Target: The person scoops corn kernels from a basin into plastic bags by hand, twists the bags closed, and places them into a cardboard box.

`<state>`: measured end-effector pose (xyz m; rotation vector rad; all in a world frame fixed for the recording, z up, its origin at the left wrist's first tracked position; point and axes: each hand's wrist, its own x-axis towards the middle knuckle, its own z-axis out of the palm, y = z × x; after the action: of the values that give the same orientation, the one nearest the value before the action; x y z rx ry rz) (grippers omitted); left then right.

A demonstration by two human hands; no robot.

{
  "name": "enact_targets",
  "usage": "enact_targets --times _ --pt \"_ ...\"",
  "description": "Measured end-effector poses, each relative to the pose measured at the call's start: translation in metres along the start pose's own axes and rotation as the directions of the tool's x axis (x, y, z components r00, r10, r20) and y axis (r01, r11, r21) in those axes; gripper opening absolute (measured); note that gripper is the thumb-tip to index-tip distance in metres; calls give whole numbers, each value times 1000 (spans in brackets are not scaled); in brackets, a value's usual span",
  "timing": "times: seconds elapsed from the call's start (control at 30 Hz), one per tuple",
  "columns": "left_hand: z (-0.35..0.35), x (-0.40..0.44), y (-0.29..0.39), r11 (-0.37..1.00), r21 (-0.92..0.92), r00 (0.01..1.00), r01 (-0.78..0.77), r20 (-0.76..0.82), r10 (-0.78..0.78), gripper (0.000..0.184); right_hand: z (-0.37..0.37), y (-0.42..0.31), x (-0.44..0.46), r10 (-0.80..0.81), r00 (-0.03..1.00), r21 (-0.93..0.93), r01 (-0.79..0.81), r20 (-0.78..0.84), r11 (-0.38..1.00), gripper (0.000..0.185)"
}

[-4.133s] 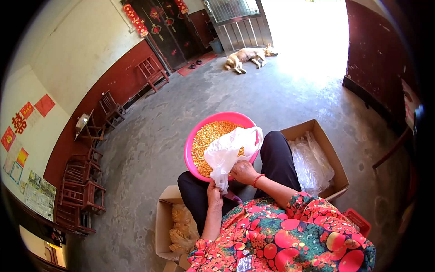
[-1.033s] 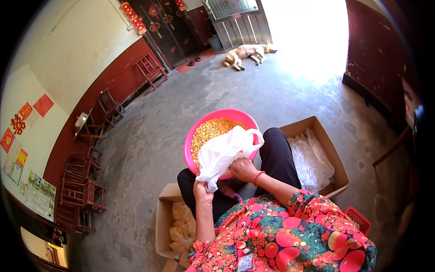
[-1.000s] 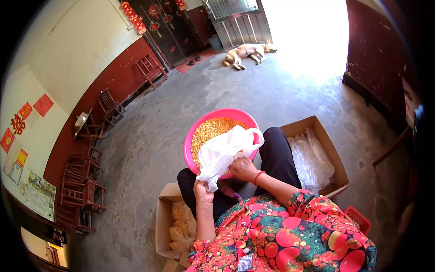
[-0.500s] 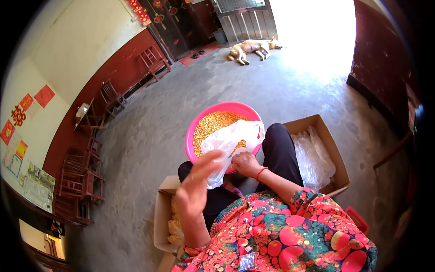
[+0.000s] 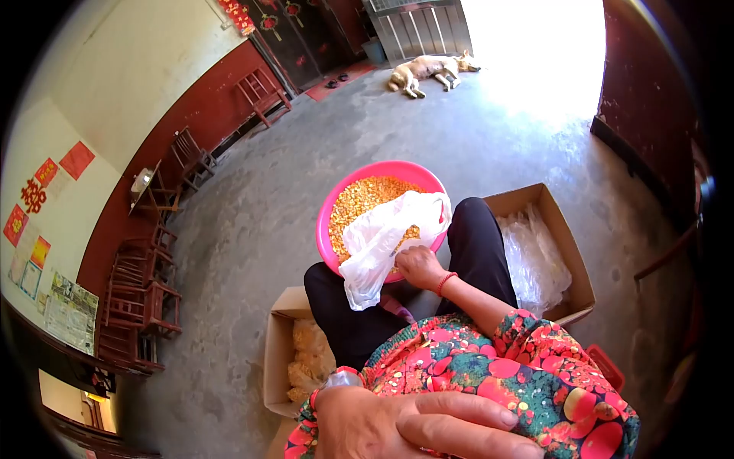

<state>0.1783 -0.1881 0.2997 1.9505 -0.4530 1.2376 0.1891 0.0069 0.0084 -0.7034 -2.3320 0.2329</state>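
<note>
A pink basin [image 5: 324, 229] of orange-yellow corn kernels [image 5: 359, 200] stands in front of my knees. A thin white plastic bag [image 5: 375, 241] lies over the kernels, with part of it draped over the near rim. My right hand [image 5: 420, 268], with a red bracelet, is at the bag's near edge, its fingers curled on the plastic; the fingertips are partly hidden. Close to the camera, my left hand [image 5: 413, 424] is in front of my flowered shirt. Its fingers are stretched out and nothing shows in it.
On the right stands a cardboard box [image 5: 577, 256] with clear plastic bags [image 5: 527, 260]. Another carton [image 5: 277, 344] at left contains filled yellowish bags [image 5: 310, 359]. A dog [image 5: 428, 73] lies near the bright doorway. Wooden chairs [image 5: 134, 294] line the left wall.
My left hand has moved from beside the bag down and back toward my body. My right hand stays at the bag's edge. The view has shifted slightly.
</note>
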Motion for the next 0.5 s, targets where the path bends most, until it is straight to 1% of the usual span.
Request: enact_targets --times 0.03,0.07,0.17,0.2,0.23,0.27,0.3,0.33,0.37,0.4,0.43,0.47,0.5 --pt "0 0 -1 999 41 1000 3 -29 -1 59 1 0 0 5 1000 8 -5 -6 1000 14" --pt "-2 -2 -3 988 150 997 -48 -52 56 60 1 1 1 7 1000 15 -7 -14 1000 14" --pt "-15 -8 -20 977 203 980 -71 -168 107 52 1 1 1 12 1000 28 -12 4 1000 14" --pt "-24 -12 -14 960 266 971 91 -239 -26 45 3 1 2 13 1000 31 -12 -6 999 14" --pt "-32 -16 -9 913 314 938 259 -306 -161 39 6 2 0 17 1000 35 -16 -16 999 14" --pt "-41 -20 -4 842 343 885 416 -365 -289 36 13 6 -2 75 997 157 -71 -23 985 14" --pt "-43 -21 -4 736 374 790 565 -503 -351 38 20 10 -3 134 991 278 -121 -29 953 14" --pt "-57 -37 -18 537 565 770 627 -552 -319 38 21 12 -2 47 998 161 -39 -48 986 14" --pt "-67 -49 -28 283 683 738 673 -599 -311 38 21 13 -1 -40 998 40 42 -57 998 15" --pt "-77 -69 -42 79 730 719 679 -639 -274 40 13 9 0 -39 997 39 42 -60 998 15" --pt "-87 -95 -53 -78 746 709 661 -655 -262 41 -1 0 2 24 1000 40 -24 1 999 15" --pt "-95 -118 -61 -126 719 673 684 -688 -273 41 -8 -5 3 89 994 38 -91 61 995 14" --pt "-99 -140 -68 -126 721 674 681 -685 -276 41 -7 -4 3 91 994 39 -94 58 995 14"
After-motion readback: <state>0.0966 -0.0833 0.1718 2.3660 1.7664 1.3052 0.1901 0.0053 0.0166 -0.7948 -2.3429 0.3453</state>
